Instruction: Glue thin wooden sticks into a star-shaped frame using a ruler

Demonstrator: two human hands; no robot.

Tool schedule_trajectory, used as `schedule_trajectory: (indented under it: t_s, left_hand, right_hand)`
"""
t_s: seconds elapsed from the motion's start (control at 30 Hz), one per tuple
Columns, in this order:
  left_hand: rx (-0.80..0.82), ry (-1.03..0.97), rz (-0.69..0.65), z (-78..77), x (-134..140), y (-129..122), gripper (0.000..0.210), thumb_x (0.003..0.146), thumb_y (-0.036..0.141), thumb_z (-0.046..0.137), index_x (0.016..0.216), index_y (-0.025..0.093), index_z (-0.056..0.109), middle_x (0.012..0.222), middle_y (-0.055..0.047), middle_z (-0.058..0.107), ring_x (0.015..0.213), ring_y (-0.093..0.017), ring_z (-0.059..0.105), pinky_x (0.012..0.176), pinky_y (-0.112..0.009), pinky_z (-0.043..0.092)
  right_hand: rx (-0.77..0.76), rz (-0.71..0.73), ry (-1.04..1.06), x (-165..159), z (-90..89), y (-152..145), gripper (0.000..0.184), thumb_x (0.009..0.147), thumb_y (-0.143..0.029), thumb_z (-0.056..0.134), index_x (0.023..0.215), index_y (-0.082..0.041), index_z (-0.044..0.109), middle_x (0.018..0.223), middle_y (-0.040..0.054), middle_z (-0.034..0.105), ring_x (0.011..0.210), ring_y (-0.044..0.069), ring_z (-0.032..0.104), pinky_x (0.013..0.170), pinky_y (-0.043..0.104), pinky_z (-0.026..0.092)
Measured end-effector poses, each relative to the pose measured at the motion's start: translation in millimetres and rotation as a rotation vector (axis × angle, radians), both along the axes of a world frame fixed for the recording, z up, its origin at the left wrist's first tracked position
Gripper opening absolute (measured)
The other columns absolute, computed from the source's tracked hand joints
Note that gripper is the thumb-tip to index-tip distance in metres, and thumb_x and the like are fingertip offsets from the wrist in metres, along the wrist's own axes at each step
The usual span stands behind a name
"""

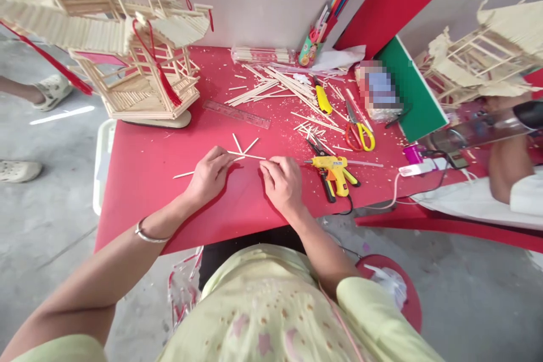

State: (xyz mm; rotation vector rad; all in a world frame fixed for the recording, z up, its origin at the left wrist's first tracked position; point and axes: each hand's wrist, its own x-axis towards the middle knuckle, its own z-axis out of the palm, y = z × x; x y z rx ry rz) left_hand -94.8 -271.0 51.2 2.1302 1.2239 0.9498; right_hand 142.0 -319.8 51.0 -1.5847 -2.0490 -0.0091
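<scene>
Several thin wooden sticks (pixel 250 155) cross in a star shape just over the red table, between my hands. My left hand (pixel 208 174) is closed, its thumb and fingers pinching the left side of the star. At the star's right end, my right hand (pixel 283 182) is closed too, with its fingertips on the tip of a stick. Another stick (pixel 183 175) pokes out on the left of my left hand, lying on the table. To the right of my right hand rests a yellow glue gun (pixel 334 168), on top of black-and-yellow pliers (pixel 329 189).
A wooden stick pavilion model (pixel 139 93) stands at the table's left. Farther back are a clear ruler (pixel 236 114), loose sticks (pixel 292 87), a yellow cutter (pixel 323 99), scissors (pixel 358 131) and a pen cup (pixel 309 52). Another person's arm (pixel 507 167) is at the right.
</scene>
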Motion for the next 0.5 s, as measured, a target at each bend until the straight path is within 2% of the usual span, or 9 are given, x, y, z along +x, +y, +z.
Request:
schedule_trajectory:
  t_s: [0.13,0.23,0.37,0.43,0.5]
  left_hand:
    - [-0.254,-0.180,-0.009,2.9,4.0,-4.8,0.029,0.110,0.039,0.050,0.102,0.019,0.070,0.085,-0.005,0.071,0.071,-0.015,0.067,0.077,-0.031,0.057]
    - [-0.442,-0.345,-0.047,3.3,6.4,-7.6,0.030,0.108,0.046,0.054,0.109,0.019,0.067,0.092,-0.005,0.075,0.058,-0.012,0.062,0.063,-0.028,0.054]
    - [-0.542,-0.509,-0.056,2.5,15.9,-6.9,0.036,0.102,0.052,0.064,0.114,0.018,0.066,0.088,-0.003,0.073,0.054,-0.010,0.056,0.055,-0.026,0.052]
    - [-0.591,-0.580,-0.052,4.1,27.2,-5.4,0.038,0.099,0.054,0.069,0.112,0.018,0.065,0.086,-0.003,0.073,0.053,-0.009,0.054,0.050,-0.023,0.048]
    - [-0.631,-0.667,-0.035,8.4,42.2,-4.2,0.040,0.097,0.055,0.073,0.109,0.018,0.064,0.082,-0.001,0.072,0.050,-0.008,0.051,0.045,-0.021,0.042]
  right_hand:
    - [0.043,0.009,0.017,26.2,16.8,-15.1,0.026,0.112,-0.034,0.056,0.121,-0.026,0.079,0.114,0.0099,0.075,0.105,0.024,0.068,0.100,0.039,0.052]
    - [0.117,-0.089,0.026,77.8,42.0,-1.9,0.029,0.110,-0.038,0.058,0.126,-0.025,0.078,0.118,0.0115,0.076,0.109,0.026,0.069,0.100,0.041,0.054]
    - [0.019,-0.317,-0.022,169.2,66.6,49.7,0.034,0.105,-0.031,0.061,0.134,-0.019,0.075,0.121,0.0142,0.077,0.111,0.029,0.070,0.103,0.044,0.053]
    - [-0.153,-0.409,-0.012,202.9,68.0,82.6,0.036,0.103,-0.025,0.062,0.136,-0.015,0.074,0.120,0.0153,0.079,0.108,0.027,0.072,0.102,0.041,0.053]
    - [-0.288,-0.428,-0.027,220.3,64.1,115.7,0.036,0.102,-0.023,0.063,0.135,-0.013,0.075,0.121,0.0152,0.080,0.105,0.025,0.073,0.099,0.038,0.054]
